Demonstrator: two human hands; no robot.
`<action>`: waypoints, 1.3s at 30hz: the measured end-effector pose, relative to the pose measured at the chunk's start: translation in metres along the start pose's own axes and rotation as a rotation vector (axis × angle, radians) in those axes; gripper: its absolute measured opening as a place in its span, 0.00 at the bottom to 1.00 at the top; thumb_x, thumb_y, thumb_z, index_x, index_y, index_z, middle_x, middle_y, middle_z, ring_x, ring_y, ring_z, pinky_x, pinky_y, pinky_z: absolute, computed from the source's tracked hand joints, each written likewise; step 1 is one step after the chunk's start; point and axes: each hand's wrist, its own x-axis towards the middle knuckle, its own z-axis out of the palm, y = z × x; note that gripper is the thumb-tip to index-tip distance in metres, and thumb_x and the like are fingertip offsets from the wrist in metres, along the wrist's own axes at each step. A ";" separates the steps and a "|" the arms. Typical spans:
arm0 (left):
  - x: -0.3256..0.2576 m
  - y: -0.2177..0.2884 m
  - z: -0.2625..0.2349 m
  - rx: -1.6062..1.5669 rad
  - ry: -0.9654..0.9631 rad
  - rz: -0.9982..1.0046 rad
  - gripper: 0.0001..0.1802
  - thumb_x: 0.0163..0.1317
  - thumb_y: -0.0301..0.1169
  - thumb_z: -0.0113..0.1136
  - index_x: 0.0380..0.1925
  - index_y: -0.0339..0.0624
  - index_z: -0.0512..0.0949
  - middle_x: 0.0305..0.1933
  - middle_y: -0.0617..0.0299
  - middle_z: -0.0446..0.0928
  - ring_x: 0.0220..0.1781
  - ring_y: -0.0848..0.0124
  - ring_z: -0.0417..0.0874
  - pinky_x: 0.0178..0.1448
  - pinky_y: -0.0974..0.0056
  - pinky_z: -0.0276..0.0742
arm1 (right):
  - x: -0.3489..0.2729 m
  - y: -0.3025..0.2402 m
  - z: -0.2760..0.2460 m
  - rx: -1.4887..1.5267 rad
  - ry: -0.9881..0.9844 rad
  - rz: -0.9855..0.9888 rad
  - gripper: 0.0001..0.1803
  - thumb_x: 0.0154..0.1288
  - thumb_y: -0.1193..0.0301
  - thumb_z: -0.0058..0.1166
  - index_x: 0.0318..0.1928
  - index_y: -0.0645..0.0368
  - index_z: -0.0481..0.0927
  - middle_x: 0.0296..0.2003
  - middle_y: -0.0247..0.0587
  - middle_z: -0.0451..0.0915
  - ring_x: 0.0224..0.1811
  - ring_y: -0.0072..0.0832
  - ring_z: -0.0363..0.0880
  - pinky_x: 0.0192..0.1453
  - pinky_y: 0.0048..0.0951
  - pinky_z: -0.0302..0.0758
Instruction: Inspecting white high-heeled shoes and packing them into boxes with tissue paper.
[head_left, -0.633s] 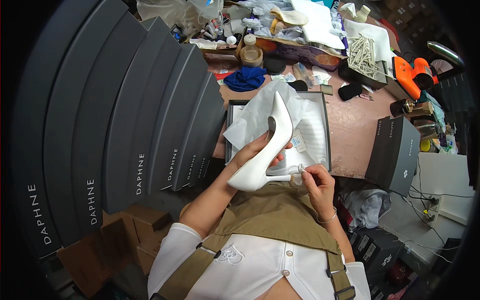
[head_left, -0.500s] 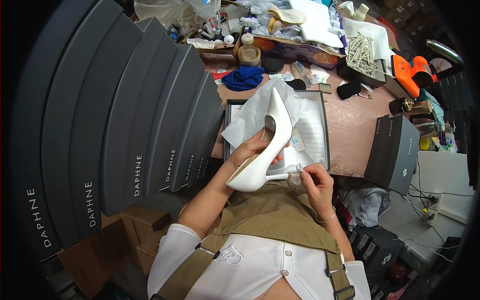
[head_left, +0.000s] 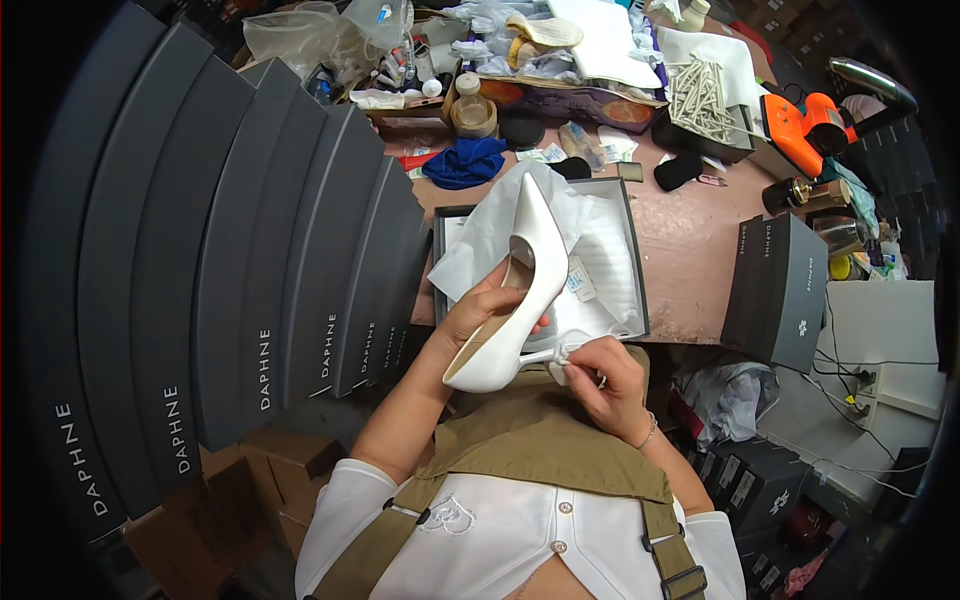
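A white high-heeled shoe [head_left: 545, 275] is held by my left hand [head_left: 480, 312] around its middle, toe pointing away from me and heel turned to the right. At the heel's tip, the fingers of my right hand [head_left: 608, 378] pinch a small white wrapping [head_left: 562, 354]. Its material is too small to make out. Behind the shoe stands an open dark shoebox [head_left: 628, 218] with white tissue paper [head_left: 468, 252] spread over its left side. Inside the box lie white ribbed padding [head_left: 605, 248] and a small printed tag [head_left: 580, 280].
Tall stacks of dark shoeboxes [head_left: 240, 230] rise on my left; more shoeboxes [head_left: 795, 290] stand at right. Across the pink table [head_left: 685, 240] are a blue cloth [head_left: 465, 163], a jar [head_left: 473, 112], a tray of white sticks [head_left: 700, 100] and an orange tool [head_left: 790, 130].
My right hand has turned and shifted left and slightly nearer, its fingers still at the heel tip. The shoe has moved slightly left in the view, along with the whole scene.
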 end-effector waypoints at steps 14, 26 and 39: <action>-0.009 -0.008 0.002 0.054 0.038 0.057 0.39 0.62 0.21 0.51 0.71 0.51 0.49 0.60 0.53 0.69 0.53 0.63 0.79 0.50 0.60 0.82 | 0.037 0.022 -0.027 -0.027 0.141 0.195 0.04 0.63 0.79 0.56 0.39 0.65 0.78 0.32 0.36 0.75 0.32 0.22 0.75 0.36 0.22 0.73; -0.016 -0.020 0.051 -0.065 0.163 0.235 0.41 0.64 0.43 0.42 0.74 0.52 0.38 0.77 0.53 0.39 0.77 0.57 0.44 0.75 0.46 0.42 | 0.007 0.070 0.011 0.807 -0.097 0.678 0.09 0.72 0.67 0.50 0.42 0.61 0.76 0.37 0.31 0.78 0.35 0.15 0.75 0.37 0.18 0.74; -0.040 0.002 0.076 -0.076 0.188 0.143 0.39 0.64 0.41 0.43 0.73 0.48 0.45 0.77 0.49 0.39 0.78 0.54 0.40 0.74 0.43 0.46 | 0.010 0.083 0.007 1.396 -0.124 0.903 0.22 0.68 0.73 0.52 0.61 0.64 0.70 0.45 0.39 0.80 0.40 0.22 0.82 0.44 0.24 0.81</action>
